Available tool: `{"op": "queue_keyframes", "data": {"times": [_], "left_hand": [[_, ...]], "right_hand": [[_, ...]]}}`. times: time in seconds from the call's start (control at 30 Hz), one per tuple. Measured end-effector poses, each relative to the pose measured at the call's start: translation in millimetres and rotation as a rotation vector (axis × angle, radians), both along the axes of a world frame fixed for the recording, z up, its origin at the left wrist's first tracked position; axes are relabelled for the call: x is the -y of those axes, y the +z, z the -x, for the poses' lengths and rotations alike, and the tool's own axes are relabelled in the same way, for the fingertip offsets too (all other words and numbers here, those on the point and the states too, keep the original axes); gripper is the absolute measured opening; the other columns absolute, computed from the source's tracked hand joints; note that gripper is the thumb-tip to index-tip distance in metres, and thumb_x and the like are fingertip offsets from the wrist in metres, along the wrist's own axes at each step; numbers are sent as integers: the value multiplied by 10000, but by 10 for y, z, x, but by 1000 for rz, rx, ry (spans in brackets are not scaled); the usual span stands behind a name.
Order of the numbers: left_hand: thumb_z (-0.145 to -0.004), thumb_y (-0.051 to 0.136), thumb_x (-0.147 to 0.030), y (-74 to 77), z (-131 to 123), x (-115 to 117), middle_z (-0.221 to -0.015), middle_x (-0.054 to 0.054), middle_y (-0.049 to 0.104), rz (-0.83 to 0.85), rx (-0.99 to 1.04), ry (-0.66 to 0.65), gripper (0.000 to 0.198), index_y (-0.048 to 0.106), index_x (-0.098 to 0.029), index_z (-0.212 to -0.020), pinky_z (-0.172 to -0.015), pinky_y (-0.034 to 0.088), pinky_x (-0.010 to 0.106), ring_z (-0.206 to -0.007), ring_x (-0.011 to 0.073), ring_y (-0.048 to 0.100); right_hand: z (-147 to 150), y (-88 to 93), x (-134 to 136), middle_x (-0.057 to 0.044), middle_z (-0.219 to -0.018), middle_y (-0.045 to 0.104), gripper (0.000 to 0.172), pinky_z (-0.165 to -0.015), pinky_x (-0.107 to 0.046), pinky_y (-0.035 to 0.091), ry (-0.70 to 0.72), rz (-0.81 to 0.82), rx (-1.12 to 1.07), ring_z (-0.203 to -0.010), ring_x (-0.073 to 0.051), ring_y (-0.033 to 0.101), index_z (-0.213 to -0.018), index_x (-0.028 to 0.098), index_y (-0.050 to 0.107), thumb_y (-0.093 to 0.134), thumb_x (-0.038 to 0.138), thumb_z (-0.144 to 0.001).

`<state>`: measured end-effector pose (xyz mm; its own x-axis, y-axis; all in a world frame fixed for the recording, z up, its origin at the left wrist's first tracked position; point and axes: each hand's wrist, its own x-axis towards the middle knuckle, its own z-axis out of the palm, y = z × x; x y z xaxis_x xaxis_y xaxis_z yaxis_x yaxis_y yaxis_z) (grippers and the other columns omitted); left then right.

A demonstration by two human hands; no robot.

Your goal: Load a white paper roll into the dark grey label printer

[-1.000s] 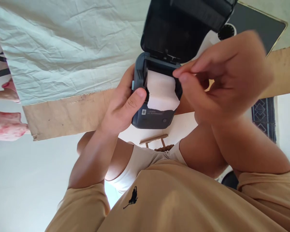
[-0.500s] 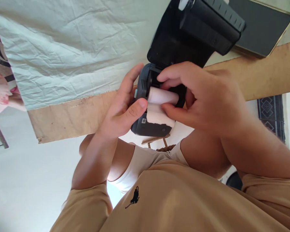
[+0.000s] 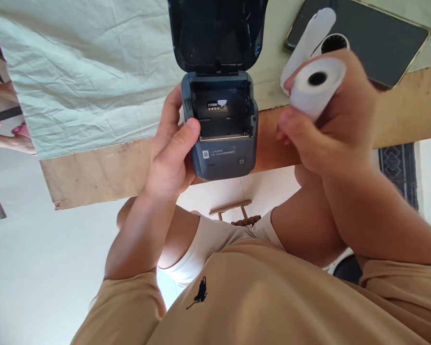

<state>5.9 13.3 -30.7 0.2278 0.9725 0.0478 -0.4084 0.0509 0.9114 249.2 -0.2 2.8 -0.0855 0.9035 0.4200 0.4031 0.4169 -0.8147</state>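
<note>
My left hand [image 3: 172, 148] grips the left side of a dark blue-grey label printer [image 3: 222, 165], its thumb on the rim. The printer's black lid [image 3: 217, 36] stands swung up, and its bay [image 3: 224, 117] holds no roll; a small printed sticker shows inside. To the right, my right hand [image 3: 337, 124] is closed around a white paper roll [image 3: 314, 98] with a dark hole in its core. A loose strip of paper [image 3: 307, 45] trails from the roll up over the phone's left end.
A phone [image 3: 377, 40] with a dark screen lies at the upper right. Wrinkled pale green cloth [image 3: 93, 72] covers the wooden table [image 3: 100, 177], leaving its near edge bare. Another person's hands [image 3: 7, 120] show at the far left. A wooden stool [image 3: 232, 208] is below.
My right hand has lifted the paper roll out of the printer and moved right with it. The printer has turned and now faces me squarely, still in my left hand.
</note>
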Motion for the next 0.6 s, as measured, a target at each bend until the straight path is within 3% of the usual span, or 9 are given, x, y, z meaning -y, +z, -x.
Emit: {"op": "queue_keyframes", "data": {"times": [0.1,0.27,0.4,0.53,0.6], "left_hand": [[-1001,627,-566,-120,-10,-27,-1485,63,648,-36,10,-11,545,530,-239,-1426,-1288,519,586,-1691,345,390],[-1014,575,-579,-76,-33,10,-1494,56,640,-52,36,-37,562,524,-226,-1448,-1283,517,604,-1688,346,390],[-1039,539,-533,-93,-32,12,-1428,34,684,-76,72,-47,498,552,-244,-1445,-1295,508,595,-1686,315,400],[-983,662,-575,-175,-9,-12,-1397,39,711,-82,40,-17,551,571,-262,-1427,-1287,526,578,-1670,333,427],[-965,696,-594,-187,1,-11,-1362,37,732,-84,15,6,561,587,-279,-1417,-1280,542,567,-1650,336,461]], "right_hand": [[-16,-8,0,-17,-1028,691,226,-898,-389,587,14,-116,305,-1023,-196,636,-1107,280,644,691,419,-935],[-32,-14,-17,-4,-1240,723,324,-932,-382,620,11,-10,374,-1106,-205,705,-1251,314,607,664,372,-937],[18,-40,-10,6,-1304,716,500,-830,-369,613,-5,99,416,-1096,-210,732,-1362,350,540,610,252,-876],[1,16,-11,-24,-1342,718,476,-984,-406,637,36,-138,384,-1195,-213,727,-1363,286,579,637,259,-891],[-86,41,-31,-13,-1234,753,379,-1062,-442,613,-49,-235,336,-1201,-229,718,-1243,278,678,712,375,-878]]}}
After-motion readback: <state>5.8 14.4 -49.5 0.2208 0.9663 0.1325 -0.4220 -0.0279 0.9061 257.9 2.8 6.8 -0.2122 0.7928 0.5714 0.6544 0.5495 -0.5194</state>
